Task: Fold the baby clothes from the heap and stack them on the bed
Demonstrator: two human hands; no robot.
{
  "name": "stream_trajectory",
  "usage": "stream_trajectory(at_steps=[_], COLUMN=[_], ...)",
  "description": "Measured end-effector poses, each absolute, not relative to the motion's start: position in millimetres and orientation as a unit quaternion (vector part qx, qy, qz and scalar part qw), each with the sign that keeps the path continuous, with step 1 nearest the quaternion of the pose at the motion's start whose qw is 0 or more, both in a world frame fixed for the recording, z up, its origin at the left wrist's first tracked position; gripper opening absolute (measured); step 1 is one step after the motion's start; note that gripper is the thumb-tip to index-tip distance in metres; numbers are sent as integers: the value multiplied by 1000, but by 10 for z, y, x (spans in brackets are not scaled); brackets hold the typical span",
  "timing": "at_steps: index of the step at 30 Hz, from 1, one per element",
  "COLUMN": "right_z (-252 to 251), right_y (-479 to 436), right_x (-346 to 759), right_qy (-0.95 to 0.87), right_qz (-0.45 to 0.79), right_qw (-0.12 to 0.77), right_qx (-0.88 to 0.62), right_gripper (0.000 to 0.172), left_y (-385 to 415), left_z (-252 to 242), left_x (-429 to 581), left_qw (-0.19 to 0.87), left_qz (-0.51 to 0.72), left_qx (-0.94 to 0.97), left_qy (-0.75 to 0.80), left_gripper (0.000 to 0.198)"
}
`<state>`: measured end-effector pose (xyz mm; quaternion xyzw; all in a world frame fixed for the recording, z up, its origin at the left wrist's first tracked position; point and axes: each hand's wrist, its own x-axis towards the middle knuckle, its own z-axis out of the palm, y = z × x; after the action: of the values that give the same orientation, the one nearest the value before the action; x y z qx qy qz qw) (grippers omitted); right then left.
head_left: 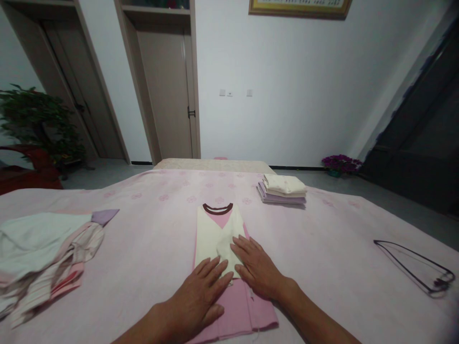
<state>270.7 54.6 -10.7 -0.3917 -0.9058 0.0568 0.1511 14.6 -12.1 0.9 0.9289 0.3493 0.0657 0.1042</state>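
Note:
A pink and cream shirt (pixel 218 229) with a dark brown collar lies partly folded on the pink bedspread (pixel 322 248), straight in front of me. My left hand (pixel 199 296) rests flat on its lower part, fingers stretched out toward the cream sleeve. My right hand (pixel 256 267) lies flat beside it on the shirt's right side, fingers spread. Neither hand holds anything.
A loose heap of unfolded clothes (pixel 43 258) lies at the left. A neat stack of folded clothes (pixel 283 188) sits farther back right. A dark wire hanger (pixel 416 265) lies at the right. Beyond the bed are doors, a potted plant (pixel 36 119) and purple flowers (pixel 340 163).

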Motion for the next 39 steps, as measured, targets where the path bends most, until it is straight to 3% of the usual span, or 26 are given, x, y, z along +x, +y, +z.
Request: stream_trajectory(at_steps=[7,14,31,39], right_z=[-101,-73,-60,-33], right_y=[386,374,485,485], right_x=[2659,2650,2791,2783], right_qy=[-907,-907,-918,-917], right_qz=[32,45,58,65], right_qw=[107,98,143,132], right_qx=[-407,-406,-365,-371], right_gripper=[56,55,54,54], left_y=[-125,-104,-83,-80], left_z=[-55,-62,-124,-89], left_x=[120,131,106,118], left_qw=[110,115,78,78], left_qz=[69,71,222,237], left_qx=[932,930,906,904], left_qy=[339,342,353,348], left_gripper=[84,81,51,48])
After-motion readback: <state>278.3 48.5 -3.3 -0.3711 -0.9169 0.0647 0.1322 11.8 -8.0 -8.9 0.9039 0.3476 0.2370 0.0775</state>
